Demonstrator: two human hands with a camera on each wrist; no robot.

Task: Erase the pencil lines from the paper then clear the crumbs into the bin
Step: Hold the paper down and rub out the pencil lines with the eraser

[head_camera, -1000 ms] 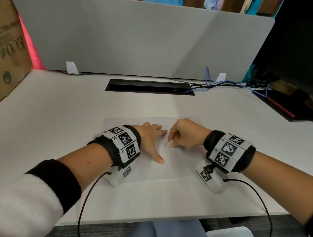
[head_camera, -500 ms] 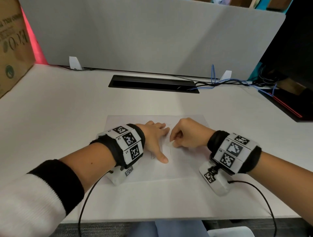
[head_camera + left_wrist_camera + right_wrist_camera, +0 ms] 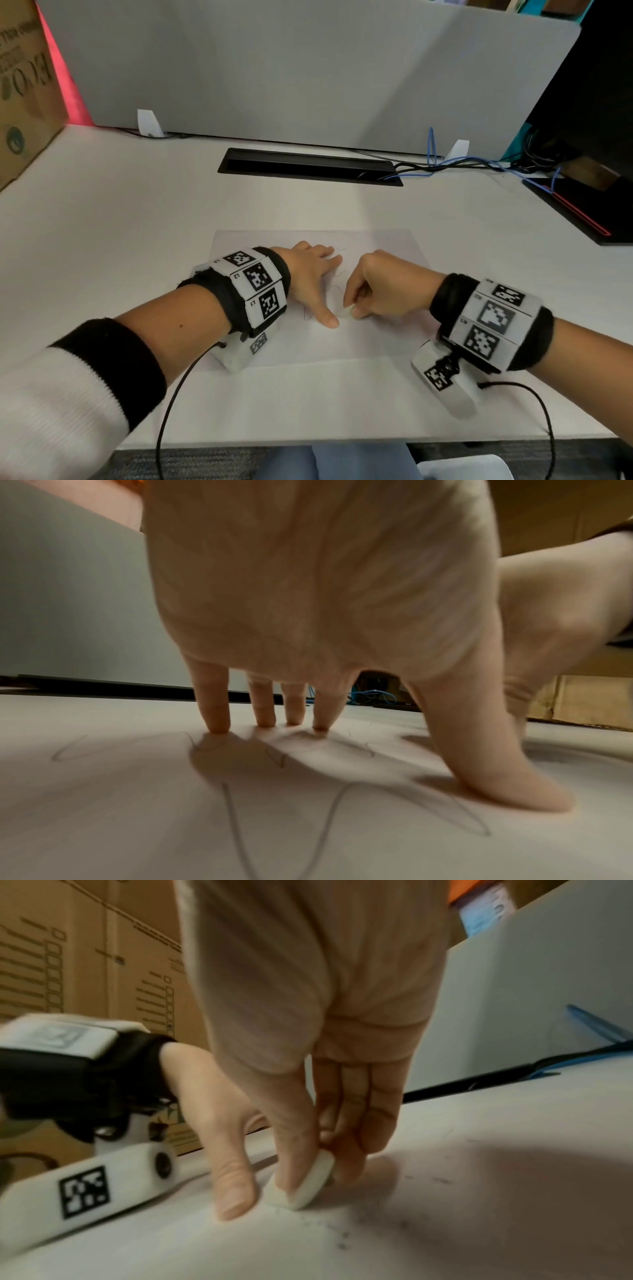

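A white sheet of paper (image 3: 376,339) lies flat on the desk in front of me, with wavy pencil lines (image 3: 325,821) on it. My left hand (image 3: 313,281) presses down on the paper with straight, spread fingers (image 3: 217,712); its thumb points toward the right hand. My right hand (image 3: 380,291) pinches a small white eraser (image 3: 306,1185) between thumb and fingers, its edge touching the paper just beside the left thumb. The eraser (image 3: 346,311) shows as a pale tip in the head view. Dark eraser crumbs (image 3: 339,1234) lie on the paper near it.
A grey partition (image 3: 274,68) closes the back of the white desk (image 3: 102,240). A black cable slot (image 3: 308,166) and blue and black cables (image 3: 462,164) sit behind the paper. A cardboard box (image 3: 24,96) stands at far left, a dark monitor base (image 3: 575,209) at right.
The right hand with the eraser has slid back and forth over the paper, ending nearer me and close to the left thumb. The left hand stays pressed in place.
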